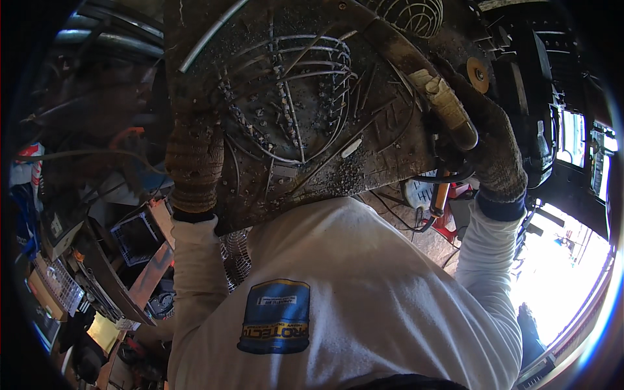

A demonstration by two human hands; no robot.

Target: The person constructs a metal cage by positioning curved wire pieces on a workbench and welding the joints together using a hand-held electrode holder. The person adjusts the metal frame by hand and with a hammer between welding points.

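Note:
A rounded cage of welded metal rods (pixel 284 97) lies on the dark, grimy work board (pixel 403 153) in front of me. My left hand (pixel 195 156), in a dirty knitted glove, rests at the board's left edge beside the cage; shadow hides its fingers. On the other side, my gloved right hand (pixel 497 140) is next to a worn beige handle (pixel 445 107) joined to a long, curved brown piece. Whether its fingers close round anything cannot be made out in the dark. A small white stick (pixel 351 147) lies between the cage and the handle.
Another round wire piece (pixel 419 16) sits at the far side, and an orange-brown disc (pixel 478 75) at the far right. A bright metal tube (pixel 211 36) crosses the far left. Black cable (pixel 455 177) loops beneath my right hand. Crates (pixel 134 237) and scrap clutter the left floor.

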